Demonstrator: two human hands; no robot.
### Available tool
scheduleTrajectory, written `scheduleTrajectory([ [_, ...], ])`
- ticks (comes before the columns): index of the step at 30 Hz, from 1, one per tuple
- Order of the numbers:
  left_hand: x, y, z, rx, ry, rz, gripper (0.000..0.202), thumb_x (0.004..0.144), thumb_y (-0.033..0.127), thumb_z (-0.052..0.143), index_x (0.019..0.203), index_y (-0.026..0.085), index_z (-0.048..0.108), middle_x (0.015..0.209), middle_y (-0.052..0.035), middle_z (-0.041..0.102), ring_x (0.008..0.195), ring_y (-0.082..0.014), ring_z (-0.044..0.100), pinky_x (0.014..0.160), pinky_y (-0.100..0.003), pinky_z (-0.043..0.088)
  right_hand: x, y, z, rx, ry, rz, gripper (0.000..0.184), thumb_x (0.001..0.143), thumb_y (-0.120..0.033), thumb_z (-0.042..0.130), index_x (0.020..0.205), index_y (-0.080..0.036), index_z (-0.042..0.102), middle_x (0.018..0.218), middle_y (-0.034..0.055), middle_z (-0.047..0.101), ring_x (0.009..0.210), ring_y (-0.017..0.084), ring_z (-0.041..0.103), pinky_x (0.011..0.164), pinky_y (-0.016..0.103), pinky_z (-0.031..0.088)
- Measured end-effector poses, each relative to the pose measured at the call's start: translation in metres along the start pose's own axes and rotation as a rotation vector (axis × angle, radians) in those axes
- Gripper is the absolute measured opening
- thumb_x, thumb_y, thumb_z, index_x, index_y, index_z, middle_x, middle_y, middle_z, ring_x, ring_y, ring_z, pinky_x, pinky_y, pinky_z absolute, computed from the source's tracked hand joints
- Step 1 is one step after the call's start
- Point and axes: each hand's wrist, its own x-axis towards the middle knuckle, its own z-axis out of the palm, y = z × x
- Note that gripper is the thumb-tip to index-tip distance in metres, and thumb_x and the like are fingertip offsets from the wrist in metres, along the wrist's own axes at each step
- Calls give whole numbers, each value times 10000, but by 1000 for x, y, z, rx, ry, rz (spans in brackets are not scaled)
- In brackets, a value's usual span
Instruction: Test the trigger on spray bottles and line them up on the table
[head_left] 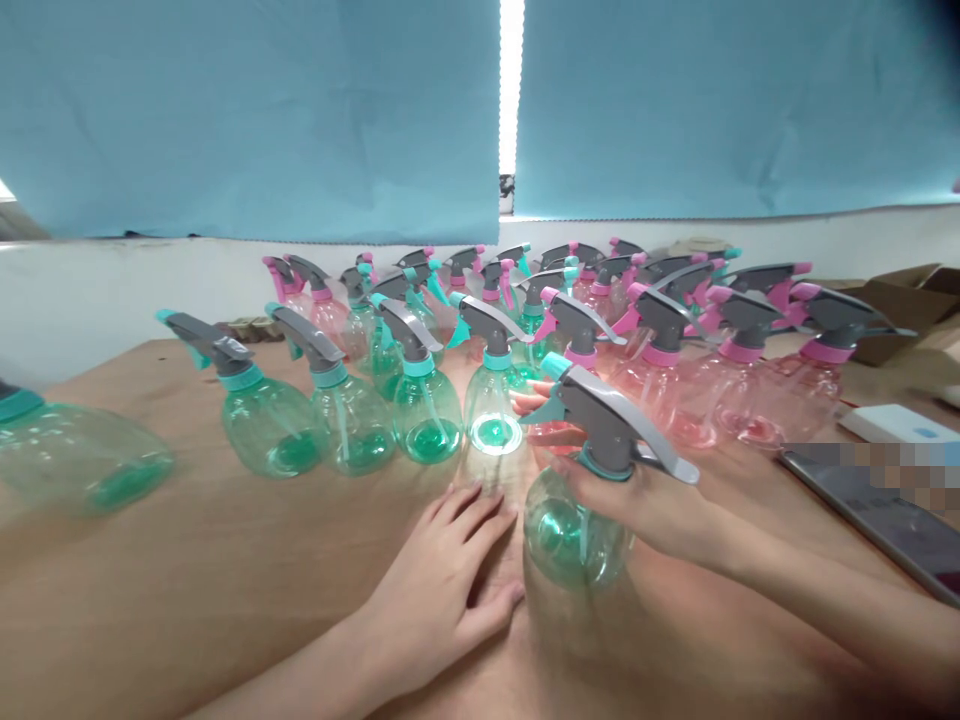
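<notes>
My right hand (645,500) grips the neck of a green spray bottle (574,535) with a grey trigger head and teal collar, holding it upright on the brown table (225,580). My left hand (442,590) lies flat on the table just left of that bottle, fingers spread and holding nothing. Behind stand rows of finished bottles: green ones (424,410) at the left and middle, pink ones (701,405) at the right.
A green bottle (75,460) stands apart at the far left edge. A white box (896,425) and a dark flat device (892,525) lie at the right. Cardboard boxes (907,300) sit at the back right. A white wall ledge and blue sheets close off the back.
</notes>
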Motion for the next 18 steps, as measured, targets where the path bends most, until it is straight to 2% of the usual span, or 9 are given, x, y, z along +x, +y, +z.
scheduleTrajectory([
  [4, 0, -1, 1, 0, 15, 14, 524, 884, 398, 579, 1362, 201, 492, 1392, -111, 512, 1316, -347, 390, 1063, -549, 320, -2, 1, 1, 6, 29, 61, 413, 785, -269, 583, 1197, -298, 585, 790, 18, 697, 761, 237, 705, 718, 405, 604],
  [11, 0, 0, 0, 5, -10, 9, 537, 872, 379, 597, 1355, 164, 504, 1392, -125, 509, 1319, -348, 383, 1068, -540, 319, -2, 1, 1, 15, 9, 101, 440, 770, -269, 584, 1210, -293, 567, 781, 26, 676, 841, 264, 694, 700, 412, 603],
  [14, -1, 0, 0, -4, -7, 3, 534, 870, 374, 596, 1362, 191, 498, 1398, -113, 504, 1323, -345, 380, 1068, -541, 316, -2, 1, 1, -13, 18, 80, 411, 775, -262, 589, 1185, -295, 581, 888, 35, 696, 834, 257, 692, 731, 429, 602],
  [18, -1, 1, 0, -7, -7, 3, 533, 871, 377, 592, 1361, 191, 500, 1394, -116, 509, 1320, -345, 384, 1065, -541, 320, -3, 5, 1, 70, -7, 24, 341, 775, -213, 618, 1108, -288, 611, 1180, 39, 657, 943, 234, 690, 806, 388, 598],
])
